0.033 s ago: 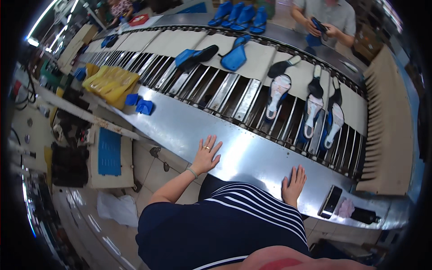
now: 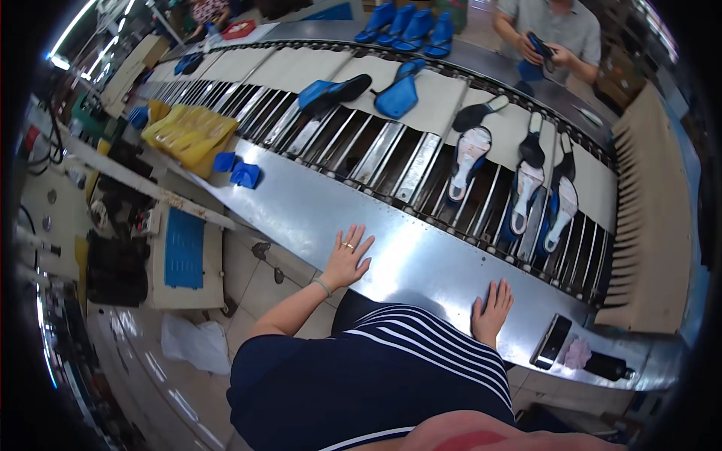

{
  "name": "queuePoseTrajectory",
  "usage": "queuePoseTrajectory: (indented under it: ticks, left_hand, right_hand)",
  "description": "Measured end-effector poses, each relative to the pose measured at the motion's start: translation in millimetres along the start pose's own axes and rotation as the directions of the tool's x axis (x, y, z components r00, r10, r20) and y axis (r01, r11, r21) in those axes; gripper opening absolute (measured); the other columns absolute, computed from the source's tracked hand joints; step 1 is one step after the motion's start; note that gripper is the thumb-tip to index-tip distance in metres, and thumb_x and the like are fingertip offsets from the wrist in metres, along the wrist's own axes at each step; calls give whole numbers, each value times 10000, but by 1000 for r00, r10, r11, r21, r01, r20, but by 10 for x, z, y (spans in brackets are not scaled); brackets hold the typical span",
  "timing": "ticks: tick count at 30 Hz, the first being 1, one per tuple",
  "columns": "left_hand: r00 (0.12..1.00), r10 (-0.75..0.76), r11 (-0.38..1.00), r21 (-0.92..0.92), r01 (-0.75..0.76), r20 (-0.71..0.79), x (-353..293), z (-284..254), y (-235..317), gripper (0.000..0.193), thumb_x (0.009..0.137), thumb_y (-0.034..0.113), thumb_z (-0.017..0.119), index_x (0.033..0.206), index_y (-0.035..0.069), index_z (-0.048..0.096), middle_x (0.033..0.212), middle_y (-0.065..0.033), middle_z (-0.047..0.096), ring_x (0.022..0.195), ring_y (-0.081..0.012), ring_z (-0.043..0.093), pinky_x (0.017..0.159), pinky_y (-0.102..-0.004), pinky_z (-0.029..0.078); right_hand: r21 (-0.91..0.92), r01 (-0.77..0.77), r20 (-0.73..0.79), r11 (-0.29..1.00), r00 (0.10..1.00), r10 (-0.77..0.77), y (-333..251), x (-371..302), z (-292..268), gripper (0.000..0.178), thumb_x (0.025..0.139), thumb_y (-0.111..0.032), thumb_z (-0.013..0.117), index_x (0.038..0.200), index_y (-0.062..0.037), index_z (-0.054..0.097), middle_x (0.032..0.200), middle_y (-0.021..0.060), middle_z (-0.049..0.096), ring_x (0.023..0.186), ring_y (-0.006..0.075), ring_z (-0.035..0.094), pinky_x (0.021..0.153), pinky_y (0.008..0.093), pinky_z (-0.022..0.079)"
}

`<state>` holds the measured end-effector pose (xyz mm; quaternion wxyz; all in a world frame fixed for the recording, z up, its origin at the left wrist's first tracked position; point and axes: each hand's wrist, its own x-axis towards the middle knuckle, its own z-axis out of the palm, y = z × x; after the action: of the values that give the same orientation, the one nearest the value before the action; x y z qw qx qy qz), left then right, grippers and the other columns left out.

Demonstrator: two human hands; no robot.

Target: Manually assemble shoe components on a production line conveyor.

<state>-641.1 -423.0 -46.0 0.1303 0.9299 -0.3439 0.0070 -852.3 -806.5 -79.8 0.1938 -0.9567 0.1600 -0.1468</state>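
My left hand (image 2: pixel 348 256) rests flat on the metal ledge (image 2: pixel 301 203) of a conveyor, fingers spread, a ring on one finger. Farther right, my right hand (image 2: pixel 492 310) lies on the same ledge with its fingers stretched out; neither holds anything. Beyond them on the slatted conveyor lie shoe parts with pale undersides on blue lasts: one sole (image 2: pixel 471 161), a second sole (image 2: pixel 529 194) and a third sole (image 2: pixel 559 213), each with a dark insole piece beside its far end. Farther left are a blue last with a dark sole (image 2: pixel 334 93) and another blue last (image 2: pixel 397 94).
A yellow bag (image 2: pixel 188 135) and small blue pieces (image 2: pixel 245 175) lie at the ledge's left. Near its right end are a black brush-like block (image 2: pixel 551 342), a pink cloth (image 2: pixel 577 353) and a dark cylinder (image 2: pixel 606 366). Across the conveyor, a person (image 2: pixel 553 45) holds a dark shoe near several blue lasts (image 2: pixel 411 31).
The view has shifted very slightly. Both hands stay in place on the ledge.
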Motion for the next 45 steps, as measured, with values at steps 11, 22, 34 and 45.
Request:
queuePoseTrajectory:
  ticks: [11, 22, 34, 45]
  left_hand:
    - [999, -34, 999, 2, 34, 24, -9, 9, 39, 594, 973, 344, 565, 1534, 192, 444, 1666, -166, 248, 1545, -374, 200, 1220, -611, 116]
    - [999, -37, 999, -7, 37, 22, 8, -22, 85, 593, 970, 342, 571, 1532, 195, 449, 1667, -154, 251, 1553, -359, 187, 1228, -599, 106]
    - [999, -43, 999, -16, 44, 25, -6, -27, 126, 588, 976, 340, 566, 1532, 190, 446, 1671, -150, 241, 1557, -359, 172, 1225, -605, 108]
    - [999, -41, 999, -27, 41, 1, 21, -85, 195, 572, 951, 317, 596, 1492, 158, 500, 1637, -175, 310, 1532, -377, 236, 1212, -617, 140]
  right_hand:
    - [-32, -6, 39, 999, 999, 7, -49, 32, -98, 600, 897, -185, 644, 1459, -43, 486, 1598, 211, 357, 1488, 416, 296, 1215, 568, 192]
    - [-34, -18, 47, 999, 999, 19, -35, 52, -133, 596, 895, -187, 640, 1451, -39, 487, 1594, 213, 360, 1487, 419, 293, 1210, 575, 197]
    - [-27, -15, 57, 1000, 998, 17, -26, 50, -183, 596, 891, -186, 643, 1445, -33, 484, 1592, 214, 362, 1484, 421, 294, 1210, 577, 190]
    - [-20, -14, 34, 1000, 999, 15, 56, 27, -154, 602, 880, -217, 659, 1434, -35, 508, 1583, 217, 378, 1467, 426, 320, 1199, 584, 208]
